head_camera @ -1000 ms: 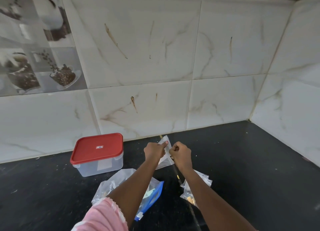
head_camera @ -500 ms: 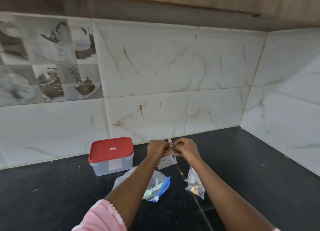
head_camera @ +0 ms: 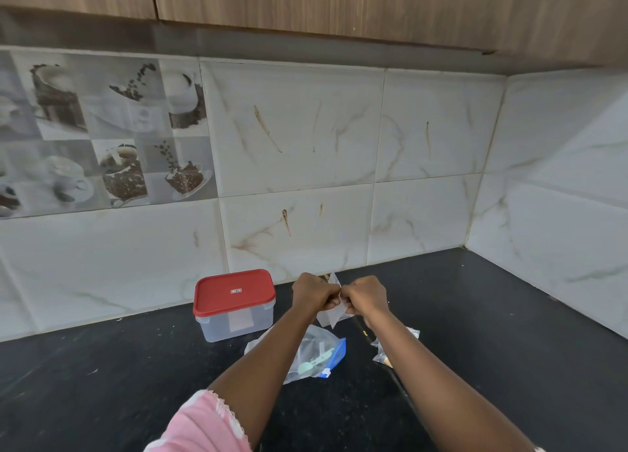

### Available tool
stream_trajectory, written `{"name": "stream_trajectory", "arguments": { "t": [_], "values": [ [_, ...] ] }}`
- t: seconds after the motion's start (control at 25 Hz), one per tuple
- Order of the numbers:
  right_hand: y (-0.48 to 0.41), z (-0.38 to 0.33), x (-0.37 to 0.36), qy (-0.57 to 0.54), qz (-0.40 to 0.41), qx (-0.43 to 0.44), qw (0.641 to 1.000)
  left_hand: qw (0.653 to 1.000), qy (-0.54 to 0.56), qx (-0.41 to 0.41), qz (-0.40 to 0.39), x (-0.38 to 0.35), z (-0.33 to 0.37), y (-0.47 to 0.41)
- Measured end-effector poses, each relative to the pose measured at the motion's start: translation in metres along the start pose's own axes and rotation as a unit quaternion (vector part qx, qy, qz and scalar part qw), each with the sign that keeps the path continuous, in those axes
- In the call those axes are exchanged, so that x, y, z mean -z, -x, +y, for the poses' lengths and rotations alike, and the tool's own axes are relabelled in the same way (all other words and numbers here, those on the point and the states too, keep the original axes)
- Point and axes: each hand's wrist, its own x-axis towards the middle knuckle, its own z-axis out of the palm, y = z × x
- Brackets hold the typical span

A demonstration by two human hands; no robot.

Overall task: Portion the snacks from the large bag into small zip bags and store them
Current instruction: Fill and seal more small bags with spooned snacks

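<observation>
A small clear zip bag (head_camera: pixel 331 319) hangs above the black counter (head_camera: pixel 492 332). My left hand (head_camera: pixel 311 295) and my right hand (head_camera: pixel 365 298) pinch its top edge from either side, knuckles almost touching. Below my left forearm lies the large clear bag (head_camera: pixel 316 353) with a blue zip strip. To the right of my right forearm, partly hidden by it, lies a small filled zip bag (head_camera: pixel 384 351) holding yellowish snack pieces.
A clear plastic box with a red lid (head_camera: pixel 234 304) stands shut on the counter near the tiled back wall, left of my hands. The wall corner is at the far right. Wooden cabinets hang overhead.
The camera has tilted up, so the cabinets now show. My hands have drawn closer together on the small bag's top edge and stayed above the counter.
</observation>
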Motion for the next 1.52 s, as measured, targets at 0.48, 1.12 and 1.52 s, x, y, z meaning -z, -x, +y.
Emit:
{"name": "stream_trajectory", "arguments": {
  "t": [0.48,1.12,1.52],
  "values": [
    [0.016,0.005,-0.002,0.058,0.082,0.022,0.995,1.0,0.012,0.005,-0.023,0.018,0.002,0.017],
    [0.017,0.011,0.008,0.002,-0.055,0.094,0.994,0.872,-0.357,-0.31,-0.125,0.025,-0.022,0.017],
    [0.008,0.01,0.007,-0.073,-0.174,0.026,0.982,0.924,-0.241,-0.28,-0.101,0.022,-0.031,0.009]
  ]
}}
